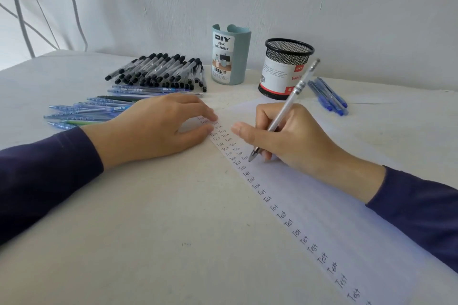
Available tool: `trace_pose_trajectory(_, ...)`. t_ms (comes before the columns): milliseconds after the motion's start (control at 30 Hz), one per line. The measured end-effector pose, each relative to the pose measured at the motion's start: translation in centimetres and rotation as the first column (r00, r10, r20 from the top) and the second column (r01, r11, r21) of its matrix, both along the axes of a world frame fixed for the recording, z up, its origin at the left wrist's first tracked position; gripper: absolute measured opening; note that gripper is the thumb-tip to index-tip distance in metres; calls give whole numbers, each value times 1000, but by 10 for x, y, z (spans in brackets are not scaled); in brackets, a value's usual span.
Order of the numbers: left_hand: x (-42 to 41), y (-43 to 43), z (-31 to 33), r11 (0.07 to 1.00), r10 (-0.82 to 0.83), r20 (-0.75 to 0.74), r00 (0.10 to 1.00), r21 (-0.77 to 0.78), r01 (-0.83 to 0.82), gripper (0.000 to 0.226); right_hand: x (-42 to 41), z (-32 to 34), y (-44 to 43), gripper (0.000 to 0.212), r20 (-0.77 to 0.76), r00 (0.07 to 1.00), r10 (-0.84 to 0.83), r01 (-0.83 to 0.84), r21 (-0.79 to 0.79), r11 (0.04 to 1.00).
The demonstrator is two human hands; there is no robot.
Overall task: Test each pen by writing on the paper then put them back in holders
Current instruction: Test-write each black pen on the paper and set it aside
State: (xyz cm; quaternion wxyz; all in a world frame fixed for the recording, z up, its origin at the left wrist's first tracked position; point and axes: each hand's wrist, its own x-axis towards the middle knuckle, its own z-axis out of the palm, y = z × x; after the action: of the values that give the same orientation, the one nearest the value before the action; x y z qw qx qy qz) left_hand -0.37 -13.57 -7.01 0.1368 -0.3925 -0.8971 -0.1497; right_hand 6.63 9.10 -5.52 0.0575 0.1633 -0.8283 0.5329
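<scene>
Paper bearing a column of "Test" words lies nearest. Right hand grips a silver pen, tip on the sheet, apparently mid-test; left hand presses the sheet's edge with relaxed fingers. Next, probably: carrying it to the teal organizer or mesh holder behind.

The paper runs out of the picture at 5 o'clock, so its last written words are cut off. The left hand covers the paper's far corner, at 10 o'clock from the tip of the silver pen, and also the ends of some blue pens. The silver pen hides part of the label of the mesh holder; the small print there is unreadable.
</scene>
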Motion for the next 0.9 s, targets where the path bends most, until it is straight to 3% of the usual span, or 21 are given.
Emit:
trace_pose_trajectory(333, 0, 0, 0, 1000, 14, 12, 1000, -9, -14, 50, -2, -7, -6, 43, -58, 998, 5, -1, 60, 998)
trace_pose_trajectory(467, -1, 0, 0, 1000, 7, 24, 1000, -12, -7, 50, -5, -6, -4, 42, -21, 999, -35, 35, -2, 999)
trace_pose_trajectory(900, 0, 0, 1, 1000, 8, 26, 1000, -21, -8, 50, -5, -8, -3, 44, -46, 999, 7, -6, 20, 1000)
